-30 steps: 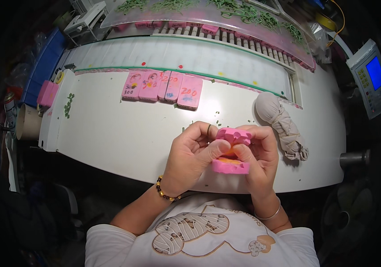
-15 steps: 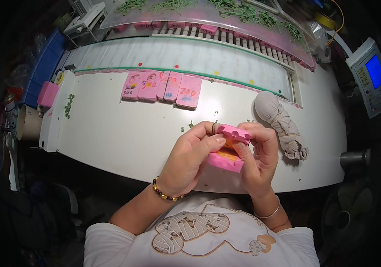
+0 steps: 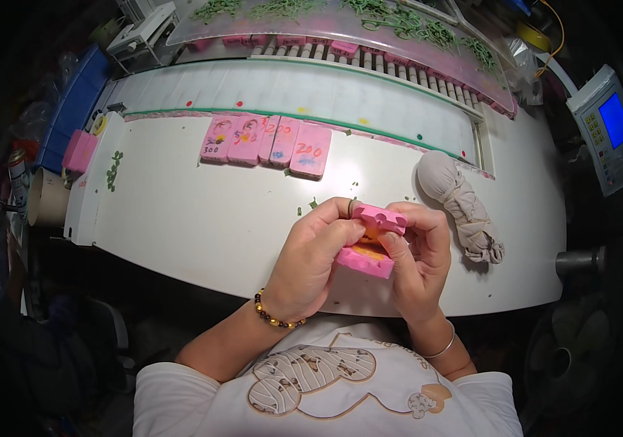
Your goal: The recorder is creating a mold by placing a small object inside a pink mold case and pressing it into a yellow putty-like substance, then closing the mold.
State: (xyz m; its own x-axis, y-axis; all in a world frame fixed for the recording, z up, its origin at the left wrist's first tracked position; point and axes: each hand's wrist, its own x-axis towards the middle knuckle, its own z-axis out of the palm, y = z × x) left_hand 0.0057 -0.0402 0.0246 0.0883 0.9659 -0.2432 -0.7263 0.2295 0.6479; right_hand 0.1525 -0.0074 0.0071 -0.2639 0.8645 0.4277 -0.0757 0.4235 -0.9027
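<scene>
Both hands grip a pink rubber mould [image 3: 364,264] over the near part of the table, its two halves spread apart like a mouth. Yellow-orange colouring shows on the inner faces. My left hand [image 3: 313,255] has its fingers round the left side, thumb pressed at the gap. From the right, my right hand [image 3: 422,266] pinches the upper half, with its thumb at the opening. Whatever lies deep between the halves is hidden by the thumbs. Farther off, several closed pink mould blocks [image 3: 309,151] with handwritten marks lie side by side by the conveyor.
A tied grey cloth bundle [image 3: 464,207] lies right of my hands on the white table [image 3: 173,211]. Behind runs a pale conveyor belt [image 3: 311,87], then rollers [image 3: 369,64] and a clear tray [image 3: 289,30] of green pieces. A control panel [image 3: 606,127] stands far right. Green scraps [image 3: 115,172] lie left.
The coloured dots on the conveyor belt have shifted left. My hands and the spread mould have moved only slightly left, with the same grip.
</scene>
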